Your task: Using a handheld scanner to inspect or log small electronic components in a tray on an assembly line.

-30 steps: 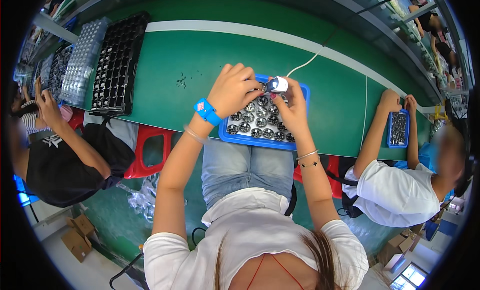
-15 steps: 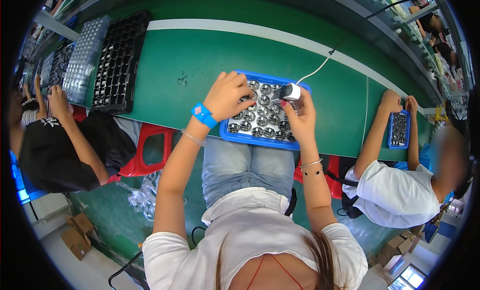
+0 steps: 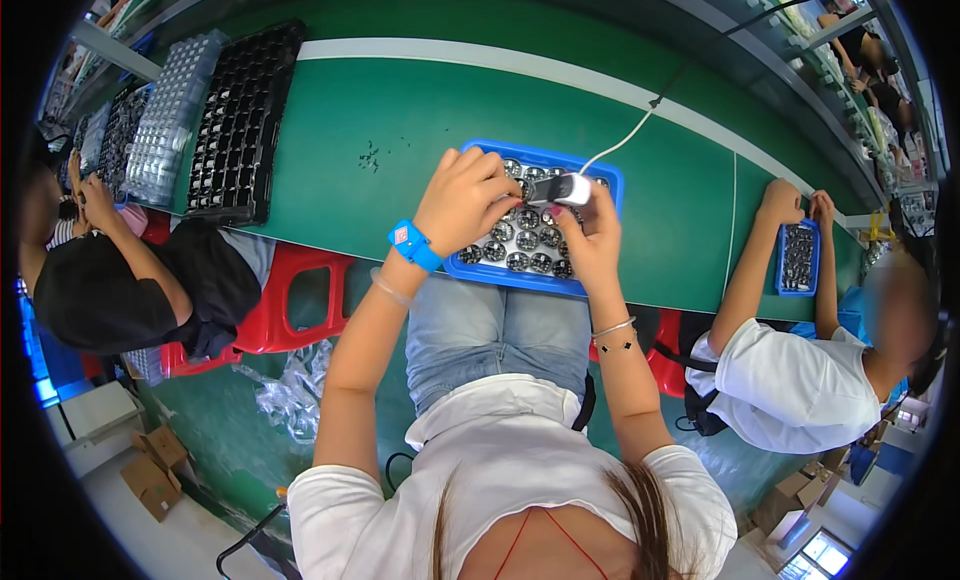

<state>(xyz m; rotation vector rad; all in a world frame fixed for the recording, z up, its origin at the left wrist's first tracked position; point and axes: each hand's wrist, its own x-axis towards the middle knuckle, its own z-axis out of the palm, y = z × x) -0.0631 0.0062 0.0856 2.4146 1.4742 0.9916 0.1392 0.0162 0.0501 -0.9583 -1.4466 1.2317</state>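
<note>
A blue tray (image 3: 617, 195) on the bench in front of me holds rows of small round, shiny black-and-silver parts (image 3: 526, 219) set in a white insert. My right hand (image 3: 597, 242) grips a corded handheld device (image 3: 562, 189) with a white end and a dark grey body, its tip lying over the middle of the tray. Close to that tip, my left hand (image 3: 468, 202) has thumb and fingers pinched together above the tray's left side. Whatever is between those fingertips is hidden. A blue watch is on the left wrist.
The device's white cord (image 3: 630, 138) runs up to the far right. Black bits (image 3: 369, 157) lie on the green bench. A black compartment tray (image 3: 238, 130) and a clear one (image 3: 172, 120) stand at left. Co-workers sit on both sides; the right one handles a small blue tray (image 3: 798, 261).
The device has shifted left and turned, its tip now closer to my left fingers. My left hand has moved slightly right and its fingers have drawn together. The left co-worker leans lower.
</note>
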